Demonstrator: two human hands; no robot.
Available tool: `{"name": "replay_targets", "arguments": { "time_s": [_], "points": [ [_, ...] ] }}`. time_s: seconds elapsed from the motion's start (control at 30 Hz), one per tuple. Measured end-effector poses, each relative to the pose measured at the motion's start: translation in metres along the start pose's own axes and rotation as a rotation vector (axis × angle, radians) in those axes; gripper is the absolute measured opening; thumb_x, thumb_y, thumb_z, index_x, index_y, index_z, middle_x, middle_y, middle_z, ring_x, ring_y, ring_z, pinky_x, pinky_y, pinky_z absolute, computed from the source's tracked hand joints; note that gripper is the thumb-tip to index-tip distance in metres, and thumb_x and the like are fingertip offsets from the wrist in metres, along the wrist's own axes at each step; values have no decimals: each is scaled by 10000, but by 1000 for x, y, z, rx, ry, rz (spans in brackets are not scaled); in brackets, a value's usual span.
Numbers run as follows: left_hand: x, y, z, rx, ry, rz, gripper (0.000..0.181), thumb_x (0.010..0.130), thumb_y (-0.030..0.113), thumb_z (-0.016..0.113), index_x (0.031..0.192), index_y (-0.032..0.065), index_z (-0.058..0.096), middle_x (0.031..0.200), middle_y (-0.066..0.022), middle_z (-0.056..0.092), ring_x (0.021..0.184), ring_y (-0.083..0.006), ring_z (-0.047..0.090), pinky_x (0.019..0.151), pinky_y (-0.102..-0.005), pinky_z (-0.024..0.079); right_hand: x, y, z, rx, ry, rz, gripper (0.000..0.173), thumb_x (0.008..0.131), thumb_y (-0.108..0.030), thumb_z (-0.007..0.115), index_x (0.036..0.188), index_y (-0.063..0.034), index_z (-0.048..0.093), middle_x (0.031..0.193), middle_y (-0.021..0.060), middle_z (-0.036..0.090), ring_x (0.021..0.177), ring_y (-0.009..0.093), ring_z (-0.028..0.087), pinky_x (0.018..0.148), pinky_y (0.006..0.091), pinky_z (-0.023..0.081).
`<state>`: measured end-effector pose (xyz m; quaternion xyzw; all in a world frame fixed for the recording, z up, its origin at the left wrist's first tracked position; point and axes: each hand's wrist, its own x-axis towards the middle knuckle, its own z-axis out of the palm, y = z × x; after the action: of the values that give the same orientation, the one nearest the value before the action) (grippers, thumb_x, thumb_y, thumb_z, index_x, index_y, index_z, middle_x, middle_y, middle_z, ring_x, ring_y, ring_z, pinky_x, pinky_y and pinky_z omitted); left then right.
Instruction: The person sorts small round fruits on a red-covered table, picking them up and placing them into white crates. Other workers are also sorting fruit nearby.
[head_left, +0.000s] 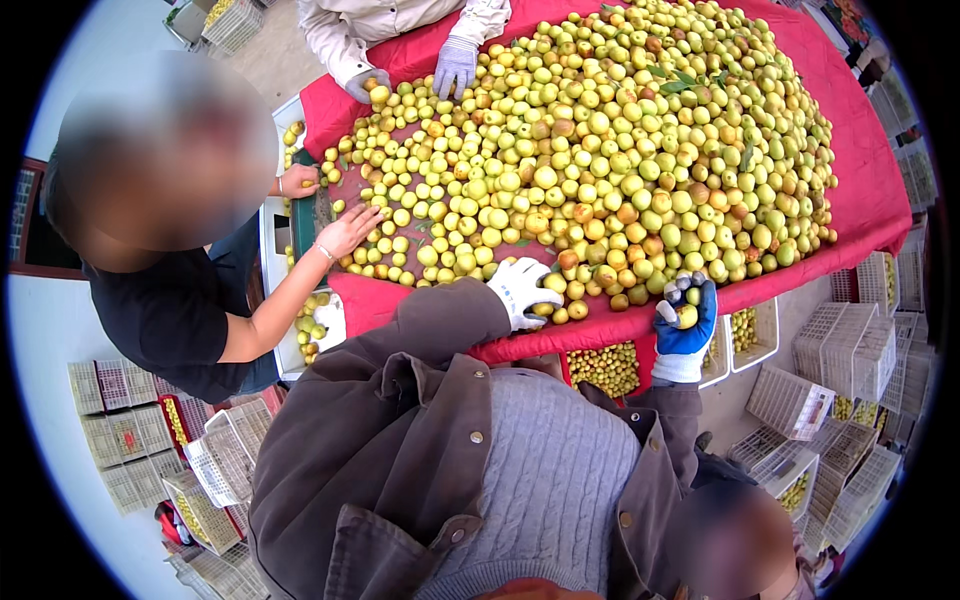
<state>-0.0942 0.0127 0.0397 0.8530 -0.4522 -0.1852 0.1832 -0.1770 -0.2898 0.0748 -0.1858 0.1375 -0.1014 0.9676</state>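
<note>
A large heap of small yellow-green fruit (600, 150), which look like jujubes, lies on a red cloth (862, 172) over a table. Several have reddish-brown patches. My left hand (523, 292), in a white glove, reaches over the heap's near edge with its fingertips against a few fruits; whether it grips one is hidden. Farther right, my right hand (686, 322) wears a white glove with a blue palm. It is turned palm up at the table edge, fingers curled around a couple of fruits (686, 316).
Opposite, a co-worker's gloved hands (454, 67) touch the heap. At the left end, another person's bare hand (349, 231) rests on fruit beside a green chute (304, 225). Below the near edge stand a fruit-filled crate (604, 369) and a white bin (754, 336). Plastic crates (847, 345) are stacked right.
</note>
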Motion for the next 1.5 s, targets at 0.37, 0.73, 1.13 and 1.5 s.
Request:
{"name": "replay_targets", "arguments": {
  "time_s": [0.37,0.73,1.13,1.5],
  "points": [
    [-77,-117,26,-510,185,-440,493,835,42,695,1314,103,596,1278,-105,630,1187,-256,593,1017,-368,479,-2,7,9,-63,19,-17,231,1035,-285,529,1126,-79,576,968,57,590,803,158,541,483,224,426],
    [-97,-100,6,-305,195,-372,589,843,231,751,1391,164,547,1344,-133,552,1258,-342,501,1064,-454,418,-3,8,2,-209,61,-21,285,1040,-293,523,1206,-68,581,992,71,633,837,168,619,561,256,567],
    [-78,-155,9,-1313,69,-545,379,898,152,717,1255,81,612,1119,-70,669,1003,-173,629,893,-327,525,3,15,8,-242,121,39,250,1034,-308,528,1145,-89,580,963,54,620,804,155,607,537,240,534],
    [-90,-174,20,-1602,5,-445,398,998,218,614,1336,24,537,1111,-123,657,918,-228,672,829,-372,579,5,14,7,-237,95,48,251,1041,-309,517,1139,-88,581,958,60,628,807,156,618,529,243,532]
  ]
}}
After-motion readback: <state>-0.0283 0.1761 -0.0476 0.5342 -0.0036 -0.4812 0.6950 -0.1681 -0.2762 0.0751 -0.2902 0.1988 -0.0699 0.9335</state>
